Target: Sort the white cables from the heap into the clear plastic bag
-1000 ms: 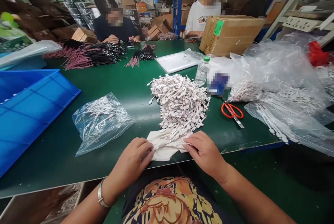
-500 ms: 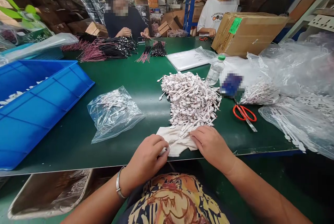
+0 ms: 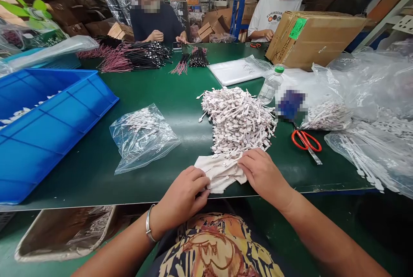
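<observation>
A heap of short white cables (image 3: 240, 118) with flat connector ends lies on the green table in front of me. At its near edge, a crumpled white cloth (image 3: 219, 182) is spread by the table's rim. My left hand (image 3: 189, 189) is closed with curled fingers at the cloth's left edge, pinching it. My right hand (image 3: 260, 173) is closed at the near right side of the heap, its fingertips together on the end of a white cable over the cloth. The fingertips partly hide what they grip.
Left lie a clear bag of white cables (image 3: 142, 135) and a blue crate (image 3: 64, 126). Right are red-handled scissors (image 3: 306, 141), a water bottle (image 3: 270, 87), a cardboard box (image 3: 312, 38) and plastic bags (image 3: 371, 92). Two people sit across the table near black-and-pink cables (image 3: 138, 56).
The view has shifted slightly, moving everything a little to the right. My hands stay by the cloth, with only small finger movements; more of the cloth shows between them.
</observation>
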A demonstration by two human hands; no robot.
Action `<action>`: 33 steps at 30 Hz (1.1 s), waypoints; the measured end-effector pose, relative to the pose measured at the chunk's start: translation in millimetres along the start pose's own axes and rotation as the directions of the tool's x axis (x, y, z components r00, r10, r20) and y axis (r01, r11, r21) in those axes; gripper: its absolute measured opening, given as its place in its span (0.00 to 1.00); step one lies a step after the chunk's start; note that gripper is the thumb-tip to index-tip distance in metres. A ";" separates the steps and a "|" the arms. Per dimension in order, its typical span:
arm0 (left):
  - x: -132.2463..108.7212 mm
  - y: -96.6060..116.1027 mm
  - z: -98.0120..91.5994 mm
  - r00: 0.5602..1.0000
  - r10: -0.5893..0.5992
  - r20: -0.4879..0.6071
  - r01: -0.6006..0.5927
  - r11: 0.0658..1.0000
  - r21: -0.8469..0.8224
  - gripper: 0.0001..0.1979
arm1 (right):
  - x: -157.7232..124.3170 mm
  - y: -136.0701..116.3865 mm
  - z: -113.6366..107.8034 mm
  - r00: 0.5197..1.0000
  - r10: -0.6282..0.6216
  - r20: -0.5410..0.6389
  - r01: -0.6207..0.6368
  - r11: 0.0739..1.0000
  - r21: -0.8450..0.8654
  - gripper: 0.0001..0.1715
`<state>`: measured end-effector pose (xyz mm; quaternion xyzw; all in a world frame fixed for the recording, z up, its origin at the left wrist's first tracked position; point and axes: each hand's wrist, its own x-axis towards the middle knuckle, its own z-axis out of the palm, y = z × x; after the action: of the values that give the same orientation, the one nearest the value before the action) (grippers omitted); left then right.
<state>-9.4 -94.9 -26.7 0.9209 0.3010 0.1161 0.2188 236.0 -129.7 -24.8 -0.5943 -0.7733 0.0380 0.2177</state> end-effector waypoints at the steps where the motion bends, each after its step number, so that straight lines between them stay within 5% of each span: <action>1: -0.3 0.1 -0.2 1.000 0.000 0.000 0.000 1.000 -0.003 0.06 | -0.1 1.2 -2.6 0.999 -0.001 -0.036 0.003 0.998 0.058 0.09; 4: -1.7 0.5 -3.2 1.000 0.001 -0.013 -0.002 0.999 -0.037 0.06 | -2.3 6.6 -12.4 0.993 0.050 -0.106 -0.021 0.966 0.257 0.08; 7: -1.5 0.4 -8.3 0.999 -0.015 -0.047 0.012 0.998 -0.068 0.06 | -6.9 13.8 -19.3 0.974 0.225 -0.001 -0.193 0.837 0.512 0.09; 12: 7.2 -1.9 -12.2 1.000 -0.023 -0.005 0.023 0.995 0.102 0.07 | -11.0 23.1 -24.3 0.868 0.495 0.048 -0.285 0.415 0.864 0.10; 16: 14.5 -2.7 -17.9 1.000 -0.014 0.018 0.012 0.992 0.129 0.07 | -6.4 20.7 -35.4 0.754 0.657 -0.012 -0.254 0.308 0.917 0.11; 18: 19.5 0.7 -24.9 0.998 0.001 -0.059 0.001 0.999 0.046 0.12 | -1.7 15.0 -42.2 0.778 0.628 -0.032 -0.255 0.361 0.897 0.12; 22: 38.1 19.0 -39.5 0.983 -0.021 -0.183 -0.021 0.975 -0.223 0.28 | 10.0 -4.3 -53.1 0.920 0.391 -0.001 -0.236 0.558 0.796 0.10; 24: 48.7 29.5 -42.9 0.991 -0.066 -0.116 0.003 0.881 -0.473 0.30 | 14.1 -15.0 -56.4 0.957 0.289 0.012 -0.202 0.640 0.741 0.10; 26: 56.4 36.3 -43.4 0.993 -0.116 -0.013 0.071 0.691 -0.720 0.21 | 15.4 -22.7 -58.4 0.972 0.235 0.022 -0.179 0.675 0.716 0.09; 29: 59.7 37.3 -42.7 0.981 -0.187 0.047 0.124 0.431 -0.894 0.12 | 12.7 -25.5 -59.6 0.972 0.224 0.066 -0.197 0.634 0.748 0.09; 33: 56.7 34.8 -45.5 0.976 -0.186 0.113 0.170 0.329 -0.929 0.14 | 8.2 -20.8 -60.5 0.940 0.103 0.326 -0.340 0.391 0.855 0.22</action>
<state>37.2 -70.6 34.3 0.5923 0.2815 0.2483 0.7129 238.7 -140.1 38.8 -0.4740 -0.5634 0.5403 0.4073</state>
